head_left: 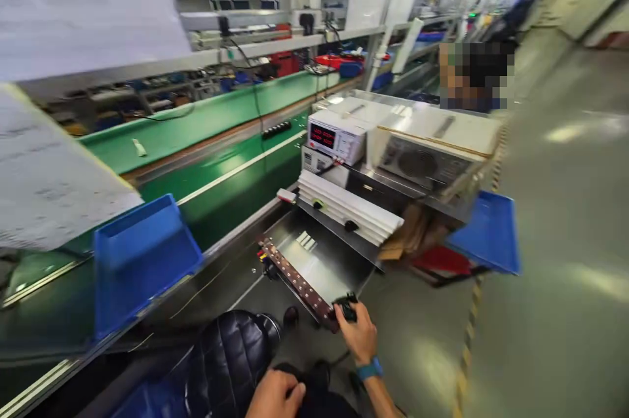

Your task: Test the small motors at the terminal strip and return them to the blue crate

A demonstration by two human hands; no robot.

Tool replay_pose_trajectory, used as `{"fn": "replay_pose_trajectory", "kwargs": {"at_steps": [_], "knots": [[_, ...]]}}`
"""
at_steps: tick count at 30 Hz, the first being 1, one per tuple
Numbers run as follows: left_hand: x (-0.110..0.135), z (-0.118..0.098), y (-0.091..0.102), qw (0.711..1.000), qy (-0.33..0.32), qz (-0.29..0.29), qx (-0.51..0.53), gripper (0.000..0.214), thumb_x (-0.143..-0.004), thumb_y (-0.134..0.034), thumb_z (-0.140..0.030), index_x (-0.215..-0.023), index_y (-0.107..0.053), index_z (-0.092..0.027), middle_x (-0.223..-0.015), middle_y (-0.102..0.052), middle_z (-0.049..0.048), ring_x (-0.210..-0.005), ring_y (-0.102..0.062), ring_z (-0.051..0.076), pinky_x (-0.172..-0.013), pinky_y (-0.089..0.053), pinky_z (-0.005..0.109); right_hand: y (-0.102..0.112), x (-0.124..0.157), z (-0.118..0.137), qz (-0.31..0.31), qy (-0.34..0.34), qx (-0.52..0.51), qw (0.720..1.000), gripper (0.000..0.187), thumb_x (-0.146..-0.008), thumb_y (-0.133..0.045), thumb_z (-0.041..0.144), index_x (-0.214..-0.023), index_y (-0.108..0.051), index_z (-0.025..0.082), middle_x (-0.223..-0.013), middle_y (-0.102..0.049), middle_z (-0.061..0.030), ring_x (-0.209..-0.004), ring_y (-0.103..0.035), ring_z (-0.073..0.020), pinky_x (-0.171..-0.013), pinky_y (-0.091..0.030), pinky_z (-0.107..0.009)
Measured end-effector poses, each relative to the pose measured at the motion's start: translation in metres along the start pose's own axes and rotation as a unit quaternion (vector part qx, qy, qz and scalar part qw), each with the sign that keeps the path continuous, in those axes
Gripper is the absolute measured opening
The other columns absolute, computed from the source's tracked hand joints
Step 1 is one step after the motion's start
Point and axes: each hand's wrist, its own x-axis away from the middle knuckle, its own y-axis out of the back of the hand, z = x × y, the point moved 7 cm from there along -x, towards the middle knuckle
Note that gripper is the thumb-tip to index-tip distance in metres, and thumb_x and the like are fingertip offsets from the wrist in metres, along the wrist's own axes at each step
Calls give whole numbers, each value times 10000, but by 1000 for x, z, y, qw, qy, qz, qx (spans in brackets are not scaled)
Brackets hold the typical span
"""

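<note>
My right hand (361,334), with a blue band on its wrist, is closed on a small dark green-black part (346,306), blurred. It is at the near right end of a long brown strip with rows of pale studs (299,282). The strip lies slanted along the front edge of a metal work surface (339,267). Several small white pieces (306,240) lie behind the strip. My left hand (276,394) is low at the bottom edge, near my lap, fingers curled and mostly hidden.
A blue tray (147,254) stands left beside the green conveyor (221,172). A white instrument with red digits (337,136) and a white ridged block (348,205) stand behind. Another blue tray (491,234) is at right. A black quilted chair (230,362) is near; a blurred-out person (476,76) is farther off.
</note>
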Motion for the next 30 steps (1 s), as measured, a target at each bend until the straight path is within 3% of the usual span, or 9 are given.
{"fn": "replay_pose_trajectory", "kwargs": {"at_steps": [3,5,12,14,19,22,25,27,30], "knots": [[-3,-16,5,999,1,22,-48,422,-921,-408,-416,-566,-462,-195,-560,-463,-6,-591,-482,150,-609,-294,307,32,-18,27,-109,59,5,992,388,-954,-609,551,-917,-660,168,-1030,-722,-134,-907,-718,-236,-755,-579,-297],[-3,-22,8,998,0,26,-65,406,-911,-371,-435,-578,-404,-204,-568,-418,-13,-589,-439,146,-612,-263,311,35,-11,37,-135,86,12,987,306,-959,-646,467,-949,-655,161,-1082,-710,-149,-972,-710,-238,-829,-583,-303],[-17,2,-13,983,27,87,-160,393,-885,-416,-402,-561,-306,-210,-568,-336,-19,-586,-377,143,-601,-217,316,-29,49,10,11,119,86,989,443,-1072,-361,448,-844,-634,184,-895,-699,-100,-674,-699,-178,-585,-565,-253],[-24,10,-18,981,27,102,-164,404,-882,-435,-408,-557,-299,-209,-565,-314,-23,-584,-376,140,-589,-206,314,-34,50,4,24,122,94,988,403,-1062,-386,426,-871,-643,181,-967,-708,-118,-752,-721,-201,-637,-590,-272],[-30,17,-18,987,17,87,-136,428,-857,-470,-466,-545,-330,-209,-552,-327,-24,-573,-387,141,-573,-212,309,-21,43,2,4,113,83,990,275,-1009,-532,407,-927,-674,186,-1128,-700,-149,-950,-724,-251,-795,-615,-313],[-29,18,-13,992,13,57,-115,430,-851,-460,-503,-539,-397,-214,-552,-422,0,-585,-470,173,-591,-273,311,-27,43,0,68,84,81,991,148,-941,-605,312,-907,-680,190,-1168,-697,-151,-940,-727,-268,-802,-612,-327],[-31,15,-7,995,6,36,-94,464,-857,-433,-549,-539,-509,-219,-567,-538,34,-618,-559,211,-618,-343,314,-32,36,-1,136,9,58,989,99,-885,-627,291,-866,-654,198,-1049,-715,-115,-841,-720,-258,-734,-593,-322],[-33,8,-1,997,-20,26,-66,524,-859,-410,-600,-541,-573,-216,-577,-586,49,-630,-581,216,-630,-378,307,-18,27,1,110,-57,8,992,153,-877,-638,354,-889,-638,201,-954,-709,-83,-817,-702,-250,-734,-574,-325],[-38,-10,7,996,-62,54,-29,601,-839,-424,-683,-523,-593,-201,-546,-555,41,-594,-528,196,-611,-391,296,31,15,1,-18,-168,-95,981,345,-829,-697,481,-1004,-611,197,-905,-702,-63,-802,-686,-242,-753,-565,-336]]}}
